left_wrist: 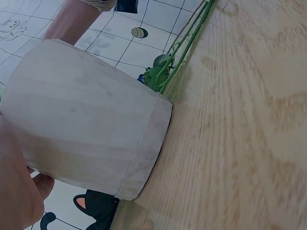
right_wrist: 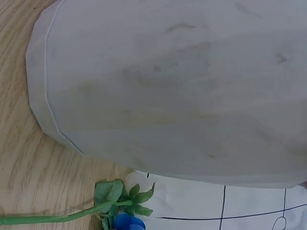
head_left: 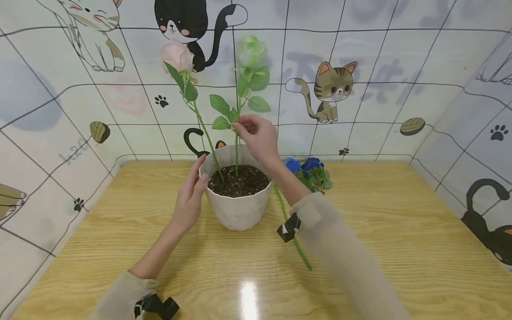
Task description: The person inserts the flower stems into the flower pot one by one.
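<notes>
A white flower pot (head_left: 239,211) filled with dark soil (head_left: 244,180) stands on the table. Two artificial roses rise from the soil: a pale pink rose (head_left: 178,57) leaning left, and a green-white rose (head_left: 252,52) standing nearly upright. My left hand (head_left: 190,195) holds the pot by its left rim, thumb at the front; the left wrist view shows part of this hand (left_wrist: 19,177) against the pot wall (left_wrist: 91,115). My right hand (head_left: 259,135) pinches the green-white rose's stem just above the rim. In the right wrist view the pot wall (right_wrist: 168,96) fills most of the picture.
Blue roses (head_left: 312,164) with green leaves lie on the table (head_left: 380,231) to the right of the pot, partly behind my right forearm. Their long green stem (head_left: 302,253) points toward the front. A cat-patterned cloth (head_left: 380,58) covers the walls behind and beside the table.
</notes>
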Available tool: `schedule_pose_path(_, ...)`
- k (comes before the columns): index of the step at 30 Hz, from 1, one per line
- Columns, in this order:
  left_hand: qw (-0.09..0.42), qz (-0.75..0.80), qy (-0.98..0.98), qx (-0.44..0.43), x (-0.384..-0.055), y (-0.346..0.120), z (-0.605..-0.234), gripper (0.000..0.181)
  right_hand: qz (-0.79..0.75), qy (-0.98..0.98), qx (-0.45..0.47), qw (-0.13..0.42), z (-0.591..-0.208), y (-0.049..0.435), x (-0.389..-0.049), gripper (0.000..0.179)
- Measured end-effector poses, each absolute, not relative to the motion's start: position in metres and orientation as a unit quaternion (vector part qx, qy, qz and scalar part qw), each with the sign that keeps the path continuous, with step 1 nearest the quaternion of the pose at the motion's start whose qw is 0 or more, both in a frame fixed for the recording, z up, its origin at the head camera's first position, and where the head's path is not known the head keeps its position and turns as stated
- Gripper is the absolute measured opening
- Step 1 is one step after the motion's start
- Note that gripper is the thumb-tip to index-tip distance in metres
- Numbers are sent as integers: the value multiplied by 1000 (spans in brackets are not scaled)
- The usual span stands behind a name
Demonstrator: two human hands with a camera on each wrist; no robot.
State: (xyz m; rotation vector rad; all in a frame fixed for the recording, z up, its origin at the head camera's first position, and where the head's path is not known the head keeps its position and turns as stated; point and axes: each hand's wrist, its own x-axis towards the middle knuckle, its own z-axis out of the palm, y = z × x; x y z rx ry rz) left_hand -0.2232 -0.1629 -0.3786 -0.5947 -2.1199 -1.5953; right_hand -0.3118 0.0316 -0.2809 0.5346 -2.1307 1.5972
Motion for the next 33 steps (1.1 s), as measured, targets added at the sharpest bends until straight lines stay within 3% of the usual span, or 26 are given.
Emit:
schedule_pose_path(19,213,-571,-766,-205,-225,-165,-378,49,579,-770,173,206,-280,29,-319,19)
schedule_pose_path(33,203,-580,-760,-211,-223,-163,-377,50,560,-802,143,150,-277,30,-323,24)
